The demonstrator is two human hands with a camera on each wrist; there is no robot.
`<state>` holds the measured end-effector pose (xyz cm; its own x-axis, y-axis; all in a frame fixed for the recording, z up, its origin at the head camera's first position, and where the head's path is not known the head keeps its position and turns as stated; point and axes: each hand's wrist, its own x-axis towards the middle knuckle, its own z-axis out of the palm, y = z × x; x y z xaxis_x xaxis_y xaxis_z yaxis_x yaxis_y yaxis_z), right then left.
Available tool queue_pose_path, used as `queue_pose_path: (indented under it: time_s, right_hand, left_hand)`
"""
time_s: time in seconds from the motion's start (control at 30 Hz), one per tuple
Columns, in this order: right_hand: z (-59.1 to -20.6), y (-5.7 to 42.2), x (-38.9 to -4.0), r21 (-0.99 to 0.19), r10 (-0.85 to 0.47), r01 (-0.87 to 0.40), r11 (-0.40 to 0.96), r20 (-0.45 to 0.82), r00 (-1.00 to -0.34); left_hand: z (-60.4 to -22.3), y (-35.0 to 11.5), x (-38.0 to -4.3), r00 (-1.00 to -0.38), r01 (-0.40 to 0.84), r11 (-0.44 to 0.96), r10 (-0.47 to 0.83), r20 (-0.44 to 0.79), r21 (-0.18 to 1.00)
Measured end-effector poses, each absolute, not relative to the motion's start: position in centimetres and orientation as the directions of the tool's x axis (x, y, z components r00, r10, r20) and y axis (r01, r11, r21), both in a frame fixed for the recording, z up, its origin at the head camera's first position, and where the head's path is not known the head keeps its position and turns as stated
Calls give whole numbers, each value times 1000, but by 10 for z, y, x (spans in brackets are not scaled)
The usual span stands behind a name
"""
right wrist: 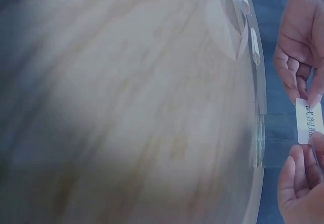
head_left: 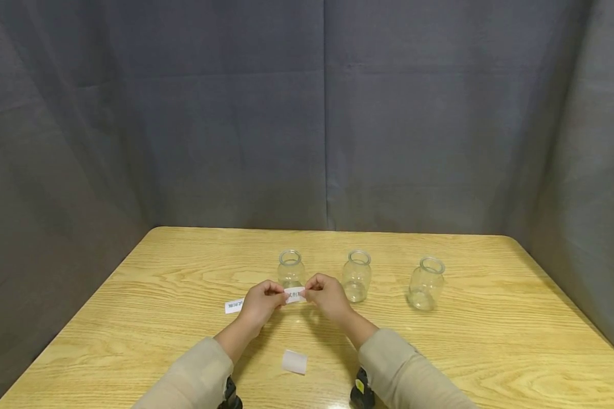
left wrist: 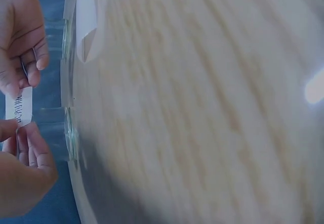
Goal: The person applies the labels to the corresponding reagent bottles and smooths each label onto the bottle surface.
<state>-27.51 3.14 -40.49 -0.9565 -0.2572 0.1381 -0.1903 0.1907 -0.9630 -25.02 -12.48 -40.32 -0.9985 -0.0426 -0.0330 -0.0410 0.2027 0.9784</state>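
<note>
A small white label (head_left: 294, 294) with printed dark characters is stretched between the two hands. My left hand (head_left: 258, 307) pinches its left end between thumb and fingers. At the right end, my right hand (head_left: 330, 298) pinches it the same way. The label (right wrist: 308, 122) faces up with its characters showing in the right wrist view. Just behind it stands an open clear glass jar (head_left: 290, 267), its lower part partly covered by the hands and label in the head view.
Two more clear glass jars stand to the right, one in the middle (head_left: 357, 278) and one farther right (head_left: 426, 285). Another printed label (head_left: 233, 307) lies left of the left hand. A blank, slightly curled paper piece (head_left: 294, 362) lies nearer on the wooden table (head_left: 491, 352).
</note>
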Motion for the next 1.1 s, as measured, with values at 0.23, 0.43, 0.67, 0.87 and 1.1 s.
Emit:
queue_pose_path:
  time_s: [0.23, 0.43, 0.67, 0.87, 1.1]
  right_hand:
    - [-404, 29, -278, -951, -218, -198, 240, 146, -965]
    - [-404, 28, -279, -950, -208, -181, 254, 129, -970]
    - [-405, 26, -280, -948, -182, -174, 265, 128, -975]
    - [-407, 25, -281, -945, -177, -171, 279, 124, -976]
    - [-408, 25, -283, -946, -178, -154, 284, 105, -978]
  left_hand:
    - [-401, -124, -252, -997, -45, 236, -77, -27, 971]
    - [-400, -122, -252, -995, -43, 256, -101, -17, 966]
    - [-400, -122, -253, -993, -39, 285, -118, -5, 958]
    - [-401, -122, -253, -993, -35, 324, -116, 3, 946]
    - [-403, -123, -257, -992, -33, 349, -126, 12, 937]
